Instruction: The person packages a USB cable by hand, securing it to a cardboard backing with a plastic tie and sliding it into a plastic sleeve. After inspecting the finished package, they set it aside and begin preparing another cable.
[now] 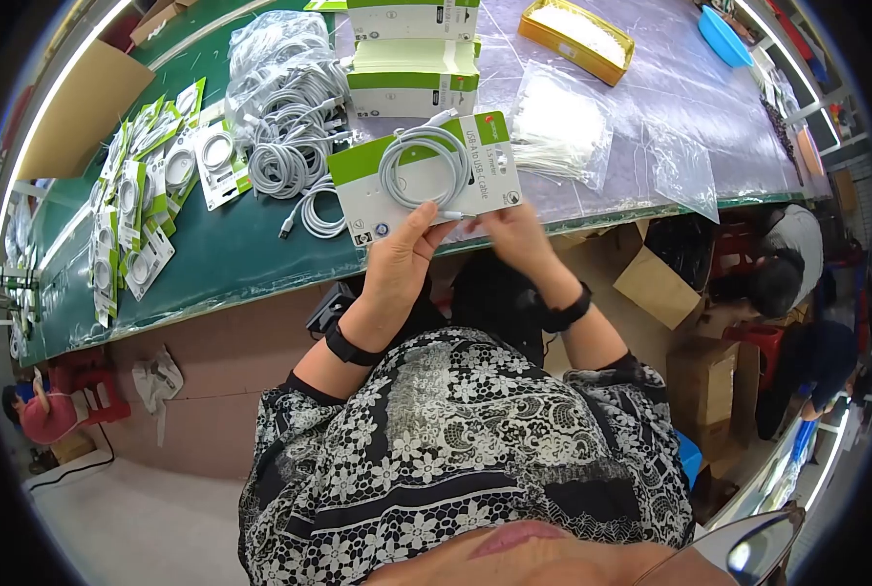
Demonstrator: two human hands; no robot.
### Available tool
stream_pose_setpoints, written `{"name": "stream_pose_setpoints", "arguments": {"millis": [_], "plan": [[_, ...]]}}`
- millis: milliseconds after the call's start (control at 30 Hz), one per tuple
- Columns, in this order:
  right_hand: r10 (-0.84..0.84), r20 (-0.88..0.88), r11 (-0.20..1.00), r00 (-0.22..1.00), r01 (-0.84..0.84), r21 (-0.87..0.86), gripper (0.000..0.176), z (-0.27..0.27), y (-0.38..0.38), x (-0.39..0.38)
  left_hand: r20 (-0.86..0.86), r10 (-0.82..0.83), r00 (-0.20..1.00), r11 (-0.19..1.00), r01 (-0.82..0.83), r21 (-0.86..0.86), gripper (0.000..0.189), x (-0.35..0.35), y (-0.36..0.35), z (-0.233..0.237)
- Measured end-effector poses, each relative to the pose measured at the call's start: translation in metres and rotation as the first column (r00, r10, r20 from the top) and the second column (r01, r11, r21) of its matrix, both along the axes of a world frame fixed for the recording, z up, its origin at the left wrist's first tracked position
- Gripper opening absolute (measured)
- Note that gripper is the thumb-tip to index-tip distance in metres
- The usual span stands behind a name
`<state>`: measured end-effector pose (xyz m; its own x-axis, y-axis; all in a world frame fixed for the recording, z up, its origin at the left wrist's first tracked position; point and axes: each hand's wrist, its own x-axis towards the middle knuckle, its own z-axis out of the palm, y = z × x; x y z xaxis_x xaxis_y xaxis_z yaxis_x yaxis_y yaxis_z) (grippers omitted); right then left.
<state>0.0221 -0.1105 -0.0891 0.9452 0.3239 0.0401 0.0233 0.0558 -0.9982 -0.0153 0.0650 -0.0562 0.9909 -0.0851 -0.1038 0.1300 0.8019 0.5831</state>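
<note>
A green and white cable card (353, 200) is held up over the table's front edge, with a coiled white cable (389, 171) lying against its face. My left hand (404, 256) pinches the card and the coil at their lower edge, thumb in front. At the card's lower right corner is my right hand (519, 242), its fingers bent together and blurred; what they hold, if anything, is too small to tell. Loose white cables (289, 146) are heaped left of the card. Behind it stand stacks of flat cards (411, 95). White ties (558, 132) lie in a clear bag to the right.
Carded cables (128, 205) are piled on the left of the green table (211, 278). A yellow bin (577, 37) and a blue bowl (724, 37) stand at the back right. Cardboard boxes (714, 386) are below right; people sit at both sides.
</note>
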Motion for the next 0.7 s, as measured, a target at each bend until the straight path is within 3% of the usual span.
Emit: {"name": "stream_pose_setpoints", "arguments": {"millis": [33,133,167,267,433,567,633,667,700], "plan": [[-0.004,-0.006,1.000,1.000,0.004,-0.001,0.019,0.000,0.008,-0.001,-0.004,0.006,1.000,1.000,-0.006,-0.004,0.033,-0.001,-0.001,0.002],[-0.004,0.459,0.968,0.888,0.120,-0.222,0.023,0.007,0.026,0.006,-0.005,0.024,1.000,1.000,-0.024,0.000,0.033,-0.004,-0.002,0.005],[-0.005,0.460,0.969,0.888,0.119,-0.217,0.023,0.006,0.026,0.010,-0.009,0.007,1.000,1.000,-0.007,0.021,0.034,-0.007,-0.001,0.003],[0.122,0.737,0.912,0.665,0.218,-0.348,0.029,0.003,0.026,0.020,-0.026,-0.025,0.999,0.998,0.027,0.064,0.034,-0.011,0.001,0.001],[0.021,0.752,0.894,0.659,0.324,-0.309,0.031,-0.002,0.035,0.013,0.012,0.058,0.998,0.987,-0.059,0.148,0.032,-0.013,0.000,0.009],[-0.101,0.623,0.952,0.775,0.257,-0.165,0.027,-0.021,0.032,0.004,0.131,0.098,0.987,0.957,-0.129,0.258,0.033,-0.006,0.012,0.008],[-0.045,0.198,0.991,0.979,0.068,-0.113,0.020,-0.007,0.027,-0.008,0.179,0.128,0.975,0.943,-0.176,0.283,0.034,0.006,0.026,0.008],[0.023,-0.033,0.998,0.999,-0.025,-0.057,0.018,0.000,0.029,-0.008,0.185,0.140,0.973,0.939,-0.190,0.288,0.034,0.008,0.026,0.008],[0.030,-0.029,0.998,0.999,-0.031,-0.047,0.018,0.007,0.035,-0.005,0.181,0.153,0.971,0.949,-0.196,0.247,0.034,0.010,0.020,0.008]]}}
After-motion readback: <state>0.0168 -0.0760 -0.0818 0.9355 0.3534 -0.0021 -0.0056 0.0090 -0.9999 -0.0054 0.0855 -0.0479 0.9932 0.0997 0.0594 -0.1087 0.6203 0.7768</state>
